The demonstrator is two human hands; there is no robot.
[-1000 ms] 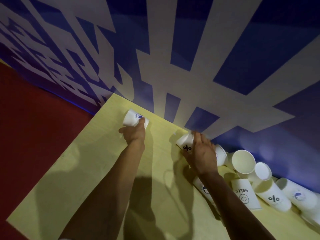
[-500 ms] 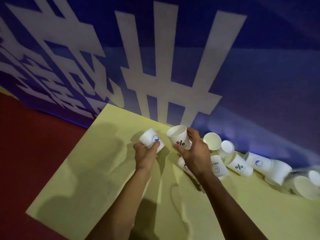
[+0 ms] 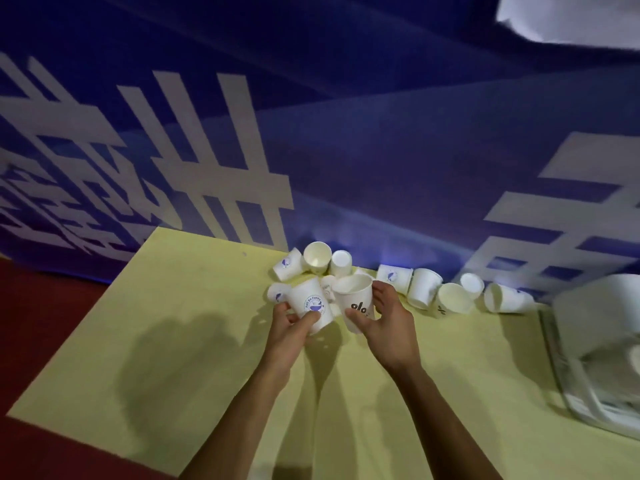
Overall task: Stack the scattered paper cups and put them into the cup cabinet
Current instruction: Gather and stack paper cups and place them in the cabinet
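Note:
My left hand (image 3: 290, 325) grips a white paper cup with a blue round logo (image 3: 310, 304), held above the yellow table (image 3: 173, 341). My right hand (image 3: 386, 323) grips a second white cup with a black percent mark (image 3: 355, 299), its mouth tilted up and to the left. The two cups are side by side and almost touching. Behind them several white paper cups (image 3: 424, 287) lie scattered along the wall, some on their sides, some upright such as one open cup (image 3: 317, 256).
A blue wall with large white characters (image 3: 221, 150) runs along the table's far edge. A white plastic appliance or cabinet (image 3: 599, 348) stands at the right end of the table. Red floor (image 3: 45, 306) lies beyond the left edge.
Both hands have lifted their cups and drawn them together in front of me. The view has swung right, bringing the white appliance and more scattered cups into sight.

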